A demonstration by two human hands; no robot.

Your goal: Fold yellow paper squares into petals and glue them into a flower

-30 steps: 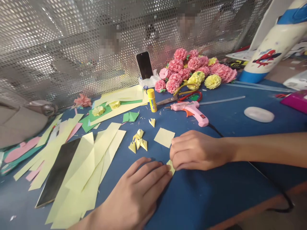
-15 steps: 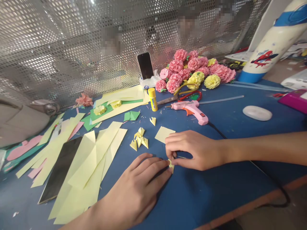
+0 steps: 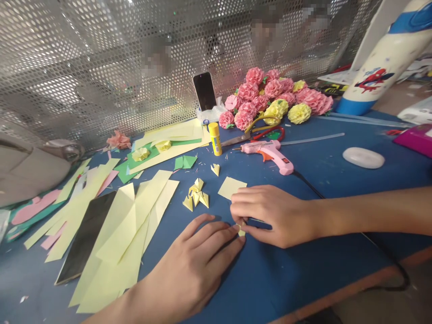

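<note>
A small folded piece of yellow paper (image 3: 241,231) lies mostly hidden beneath my fingertips on the blue table. My right hand (image 3: 275,213) pinches its upper edge between thumb and curled fingers. From the lower left, my left hand (image 3: 202,258) holds the piece with its front fingertips, the outer fingers stretched over the table; its thumb is hidden. Just beyond my right fingers is a flat yellow paper square (image 3: 232,187). Several folded yellow paper pieces (image 3: 196,196) form a small cluster to the left, and a single folded piece (image 3: 215,169) sits farther back.
Behind my hands are a pink glue gun (image 3: 270,153), scissors (image 3: 238,139), a glue stick (image 3: 215,140) and paper flowers (image 3: 256,96). Yellow strips (image 3: 126,252) and a dark phone (image 3: 86,238) lie left. The glue gun's cord (image 3: 308,186) runs beneath my right forearm; a bottle (image 3: 378,76) stands right.
My right hand has shifted slightly left and down over the folded paper, covering more of it. My left index finger has moved a little right. Other things stay put.
</note>
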